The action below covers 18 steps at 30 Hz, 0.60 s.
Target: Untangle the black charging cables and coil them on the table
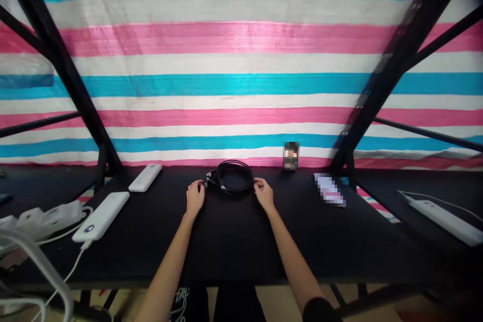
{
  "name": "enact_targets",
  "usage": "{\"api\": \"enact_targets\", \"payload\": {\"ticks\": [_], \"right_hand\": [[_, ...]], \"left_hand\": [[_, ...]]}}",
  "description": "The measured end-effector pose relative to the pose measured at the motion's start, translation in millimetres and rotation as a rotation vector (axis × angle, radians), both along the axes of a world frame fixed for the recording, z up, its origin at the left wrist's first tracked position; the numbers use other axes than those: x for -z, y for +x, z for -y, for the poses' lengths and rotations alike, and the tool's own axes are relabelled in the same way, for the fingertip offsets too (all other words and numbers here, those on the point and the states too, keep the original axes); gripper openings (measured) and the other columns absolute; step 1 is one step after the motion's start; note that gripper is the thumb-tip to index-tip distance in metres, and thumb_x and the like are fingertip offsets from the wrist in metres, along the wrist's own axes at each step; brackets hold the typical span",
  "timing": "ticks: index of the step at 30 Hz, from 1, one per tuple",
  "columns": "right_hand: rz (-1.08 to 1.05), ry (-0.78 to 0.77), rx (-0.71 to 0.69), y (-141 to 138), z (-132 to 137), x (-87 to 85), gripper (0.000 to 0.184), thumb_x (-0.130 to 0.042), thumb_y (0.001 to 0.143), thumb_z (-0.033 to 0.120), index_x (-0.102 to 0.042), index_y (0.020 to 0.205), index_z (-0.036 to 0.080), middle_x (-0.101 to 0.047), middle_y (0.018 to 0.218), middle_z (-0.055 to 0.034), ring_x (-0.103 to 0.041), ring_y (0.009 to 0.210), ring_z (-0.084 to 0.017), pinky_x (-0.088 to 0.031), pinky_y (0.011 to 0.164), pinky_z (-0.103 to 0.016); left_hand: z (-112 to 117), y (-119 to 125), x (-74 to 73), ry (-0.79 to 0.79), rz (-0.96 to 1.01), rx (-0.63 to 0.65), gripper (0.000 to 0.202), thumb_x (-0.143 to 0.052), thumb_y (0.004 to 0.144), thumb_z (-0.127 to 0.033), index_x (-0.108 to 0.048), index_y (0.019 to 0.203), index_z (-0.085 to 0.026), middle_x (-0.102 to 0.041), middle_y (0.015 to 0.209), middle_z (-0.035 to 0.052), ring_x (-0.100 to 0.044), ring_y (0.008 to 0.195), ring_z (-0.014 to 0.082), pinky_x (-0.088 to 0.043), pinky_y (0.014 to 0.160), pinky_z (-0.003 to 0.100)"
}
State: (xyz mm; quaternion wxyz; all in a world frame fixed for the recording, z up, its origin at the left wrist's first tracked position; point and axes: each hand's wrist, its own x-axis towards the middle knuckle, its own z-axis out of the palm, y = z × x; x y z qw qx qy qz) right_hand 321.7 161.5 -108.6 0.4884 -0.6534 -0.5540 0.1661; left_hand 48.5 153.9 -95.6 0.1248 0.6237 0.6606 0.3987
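A coiled black cable [234, 176] lies on the black table [241, 241] near its far edge. My left hand [195, 196] rests just left of the coil, fingers curled, close to the cable's plug ends [211, 181]. My right hand [264, 193] sits at the coil's right side, fingertips at or touching the loop. Neither hand has lifted the cable; whether the fingers pinch it is too small to make out.
Two white power banks [145, 177] [101, 215] lie at the left, the nearer with a white lead. A white power strip [45, 216] sits far left, another [441, 216] at the right. Black rack posts [101, 161] [347, 161] flank the table. A striped tarp hangs behind.
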Motion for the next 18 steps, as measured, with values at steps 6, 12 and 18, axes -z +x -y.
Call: {"api": "enact_targets", "payload": {"ticks": [6, 12, 18], "right_hand": [[-0.019, 0.013, -0.014, -2, 12, 3.4, 0.032, -0.046, 0.074, 0.028, -0.064, 0.098, 0.019, -0.065, 0.077, -0.0006, -0.059, 0.060, -0.015, -0.045, 0.066, -0.027], [-0.067, 0.051, 0.042, -2, 17, 4.6, 0.041, -0.044, 0.075, 0.027, -0.058, 0.110, 0.011, -0.059, 0.101, -0.0102, -0.060, 0.061, -0.014, -0.048, 0.070, -0.030], [-0.054, 0.044, 0.032, -2, 16, 6.0, 0.037, -0.047, 0.073, 0.025, -0.060, 0.106, 0.016, -0.059, 0.099, -0.0063, -0.060, 0.061, -0.013, -0.048, 0.071, -0.030]], "left_hand": [[22, -4, 3.7, 0.010, 0.000, -0.001, 0.028, -0.050, 0.088, -0.031, -0.056, 0.109, -0.014, -0.061, 0.104, 0.0070, -0.056, 0.101, 0.0207, -0.044, 0.089, 0.044], [31, -4, 4.9, -0.002, -0.018, 0.013, 0.028, -0.052, 0.087, -0.033, -0.057, 0.107, -0.014, -0.059, 0.108, 0.0076, -0.056, 0.100, 0.0207, -0.045, 0.087, 0.044], [32, -4, 4.6, 0.003, -0.044, 0.041, 0.024, -0.053, 0.086, -0.032, -0.059, 0.102, -0.014, -0.060, 0.106, 0.0070, -0.056, 0.100, 0.0203, -0.044, 0.088, 0.044]]}}
